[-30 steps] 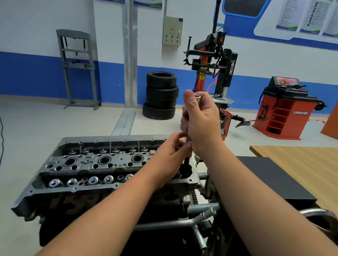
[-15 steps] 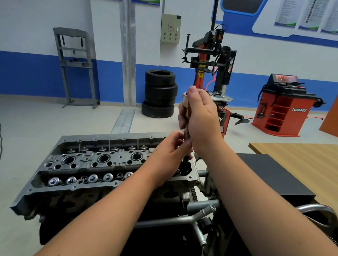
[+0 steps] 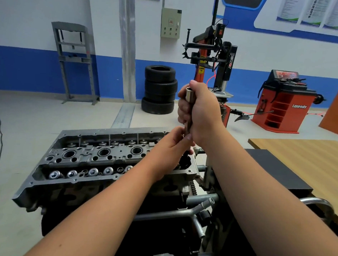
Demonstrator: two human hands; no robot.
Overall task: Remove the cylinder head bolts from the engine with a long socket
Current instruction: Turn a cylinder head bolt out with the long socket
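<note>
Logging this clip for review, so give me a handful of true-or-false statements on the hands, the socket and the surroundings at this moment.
1. The right hand grips the long socket upright. True.
2. The left hand rests flat on the wooden table. False: it is at the lower end of the socket, above the cylinder head.
3. The socket is at the left end of the cylinder head. False: it is at the right end.
4. A stack of tyres stands on the floor by the far wall. True.
5. A ratchet handle sits on top of the socket. False: its top end shows open, with nothing attached.
</note>
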